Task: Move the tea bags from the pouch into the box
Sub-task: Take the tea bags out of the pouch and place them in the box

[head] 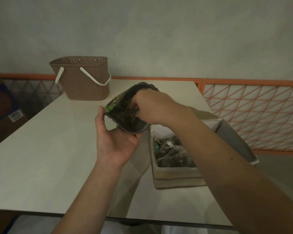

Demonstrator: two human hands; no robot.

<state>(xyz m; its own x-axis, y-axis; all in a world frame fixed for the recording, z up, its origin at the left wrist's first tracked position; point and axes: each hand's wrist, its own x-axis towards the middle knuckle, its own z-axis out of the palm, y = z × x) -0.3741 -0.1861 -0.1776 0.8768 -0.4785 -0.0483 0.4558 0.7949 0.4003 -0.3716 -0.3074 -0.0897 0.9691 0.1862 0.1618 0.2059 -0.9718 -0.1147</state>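
Left hand (115, 142) cradles the soft, crinkly pouch (125, 112) while right hand (152, 107) reaches inside, fingers curled, seemingly pinching light tea bags (172, 154), best lifted gently toward the box (176, 174).

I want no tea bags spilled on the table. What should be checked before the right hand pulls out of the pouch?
1. Left hand holds pouch steady: ok.
2. Pouch mouth open wide: ok.
3. Right hand fingers grip a tea bag: cannot tell, hidden inside.
4. Box open, beside the pouch: ok.
5. Room left above tea bags in box: ok.
6. Basket clear of the path: ok.
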